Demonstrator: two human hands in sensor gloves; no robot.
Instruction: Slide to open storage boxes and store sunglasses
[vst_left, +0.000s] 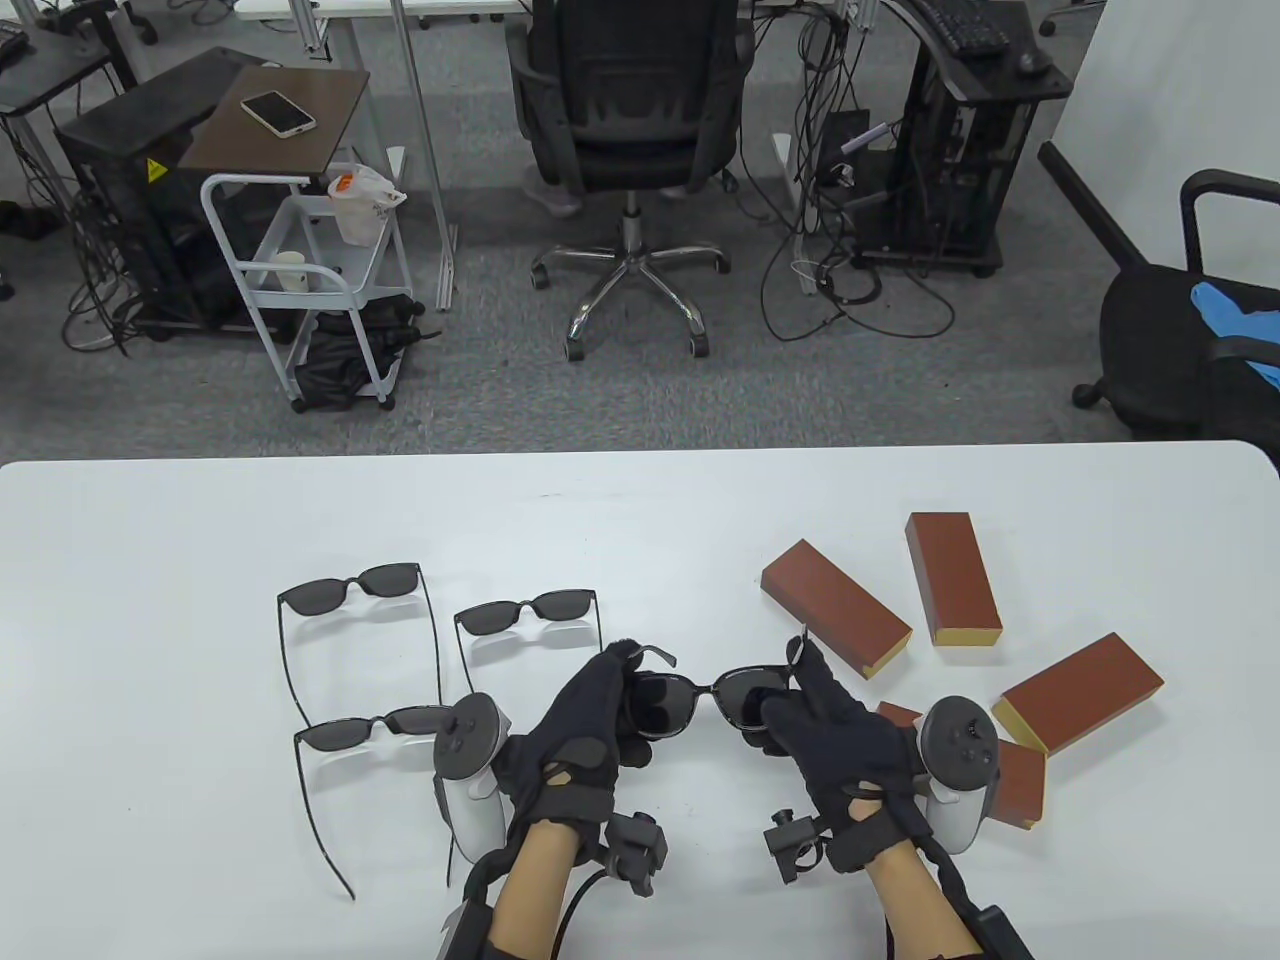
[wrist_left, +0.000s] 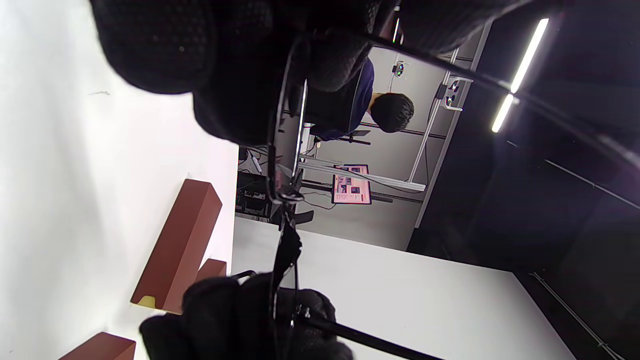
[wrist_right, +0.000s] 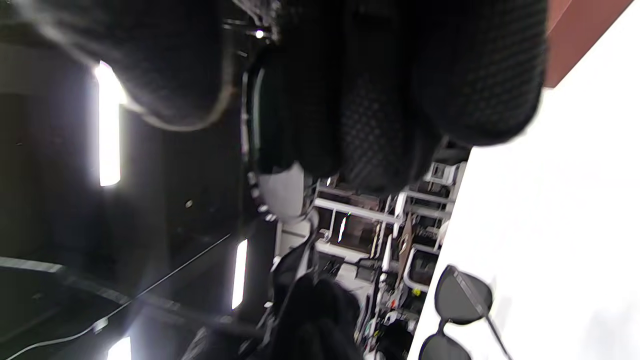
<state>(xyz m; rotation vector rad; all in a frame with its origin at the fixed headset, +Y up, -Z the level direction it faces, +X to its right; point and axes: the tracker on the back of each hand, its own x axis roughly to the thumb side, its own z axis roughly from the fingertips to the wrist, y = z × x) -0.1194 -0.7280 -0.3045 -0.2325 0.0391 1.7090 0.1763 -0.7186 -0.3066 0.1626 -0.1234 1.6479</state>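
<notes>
Sunglasses (vst_left: 705, 697) held above the white table (vst_left: 200, 520).
Left hand (vst_left: 590, 715) and right hand (vst_left: 830, 715) each pinch a lens end.

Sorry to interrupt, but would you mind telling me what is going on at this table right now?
A person in black sensor gloves holds one pair of sunglasses between both hands, the left hand gripping one end of the frame and the right hand the other. Three more pairs lie on the white table to the left. Several red-brown storage boxes lie to the right; none looks slid open yet.
</notes>
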